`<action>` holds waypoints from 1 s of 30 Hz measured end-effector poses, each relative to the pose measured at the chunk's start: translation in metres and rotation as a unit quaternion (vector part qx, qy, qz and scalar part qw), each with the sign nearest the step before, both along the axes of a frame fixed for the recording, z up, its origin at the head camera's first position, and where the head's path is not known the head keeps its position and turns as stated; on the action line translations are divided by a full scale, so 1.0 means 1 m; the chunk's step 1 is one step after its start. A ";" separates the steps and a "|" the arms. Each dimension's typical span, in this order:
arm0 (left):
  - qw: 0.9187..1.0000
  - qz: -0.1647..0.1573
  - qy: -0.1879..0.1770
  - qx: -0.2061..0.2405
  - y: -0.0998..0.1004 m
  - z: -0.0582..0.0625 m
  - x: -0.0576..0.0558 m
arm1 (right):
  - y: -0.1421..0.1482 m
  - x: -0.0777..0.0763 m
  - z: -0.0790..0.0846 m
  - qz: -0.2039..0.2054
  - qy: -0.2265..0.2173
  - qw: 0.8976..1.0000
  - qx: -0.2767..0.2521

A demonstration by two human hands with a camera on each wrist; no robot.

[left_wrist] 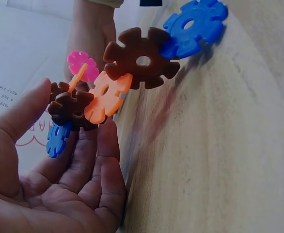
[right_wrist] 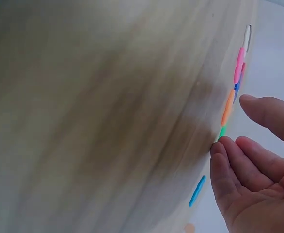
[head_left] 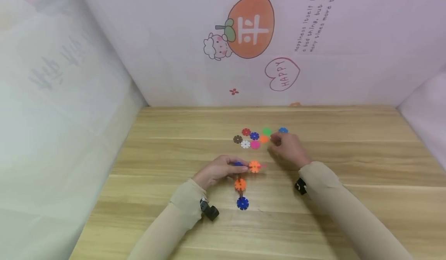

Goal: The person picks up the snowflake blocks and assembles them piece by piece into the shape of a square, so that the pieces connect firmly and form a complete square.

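My left hand pinches a chain of slotted plastic snowflake discs between thumb and fingers. In the left wrist view, the thumb touches a brown disc in the chain. A blue disc, another brown disc, orange discs and a pink disc are joined in it. Beside the loose discs hovers my right hand, with nothing between its thumb and fingers. Its fingertips are near a green disc and an orange disc; whether they touch one, I cannot tell.
Loose discs lie flat on the wooden table: red, dark blue, brown, white and pink. A light blue disc sits behind the right hand. Printed cloth forms the back wall.
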State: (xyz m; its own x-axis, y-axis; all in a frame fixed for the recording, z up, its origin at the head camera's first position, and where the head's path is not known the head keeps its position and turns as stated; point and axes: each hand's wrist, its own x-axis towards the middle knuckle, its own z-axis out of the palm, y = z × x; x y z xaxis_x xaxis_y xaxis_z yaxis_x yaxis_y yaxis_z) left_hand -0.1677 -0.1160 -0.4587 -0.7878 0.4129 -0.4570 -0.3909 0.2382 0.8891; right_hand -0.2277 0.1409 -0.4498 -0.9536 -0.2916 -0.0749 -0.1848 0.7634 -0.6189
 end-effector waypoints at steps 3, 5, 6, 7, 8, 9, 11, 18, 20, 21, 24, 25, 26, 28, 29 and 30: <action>1.000 -0.004 -0.003 0.005 0.002 -0.001 0.001 | -0.004 -0.003 0.000 -0.005 -0.005 1.000 0.004; 1.000 -0.007 -0.002 0.009 0.004 -0.001 0.002 | -0.006 -0.006 -0.001 -0.005 -0.001 1.000 0.007; 1.000 -0.008 -0.002 0.011 0.004 -0.001 0.002 | -0.007 -0.007 -0.002 -0.004 0.003 1.000 0.009; 1.000 -0.010 -0.001 0.011 0.005 -0.002 0.003 | -0.007 -0.008 -0.003 -0.004 0.007 1.000 0.010; 1.000 -0.011 0.000 0.012 0.006 -0.002 0.003 | -0.008 -0.009 -0.004 -0.003 0.014 1.000 0.011; 1.000 -0.012 0.000 0.012 0.006 -0.002 0.003 | -0.009 -0.009 -0.005 -0.003 0.020 1.000 0.013; 1.000 -0.010 -0.002 0.012 0.008 -0.003 0.003 | -0.011 -0.011 -0.006 -0.002 0.026 0.999 0.019; 1.000 -0.007 -0.009 0.012 0.010 -0.005 0.007 | -0.019 -0.011 -0.007 -0.009 0.006 0.999 0.048; 1.000 0.002 -0.009 0.010 0.009 -0.005 0.008 | -0.019 -0.010 -0.007 -0.005 0.003 0.999 0.044; 1.000 0.007 -0.008 0.008 0.008 -0.005 0.008 | -0.018 -0.010 -0.007 0.001 0.007 0.999 0.038; 1.000 0.020 -0.004 0.004 0.004 -0.004 0.008 | -0.012 -0.006 -0.008 0.028 0.027 0.999 0.012; 1.000 0.021 -0.004 0.004 0.003 -0.004 0.007 | -0.009 -0.004 -0.008 0.035 0.030 0.999 0.003; 1.000 0.020 -0.003 0.003 0.002 -0.003 0.007 | -0.005 -0.001 -0.009 0.040 0.032 0.999 -0.003; 1.000 0.015 -0.001 0.002 0.001 -0.002 0.005 | 0.003 0.006 -0.009 0.042 0.027 0.999 -0.016; 1.000 0.012 -0.001 0.002 0.001 -0.001 0.004 | 0.007 0.010 -0.009 0.039 0.022 0.999 -0.018; 1.000 0.009 0.000 0.001 0.001 -0.001 0.004 | 0.011 0.013 -0.009 0.033 0.015 0.999 -0.018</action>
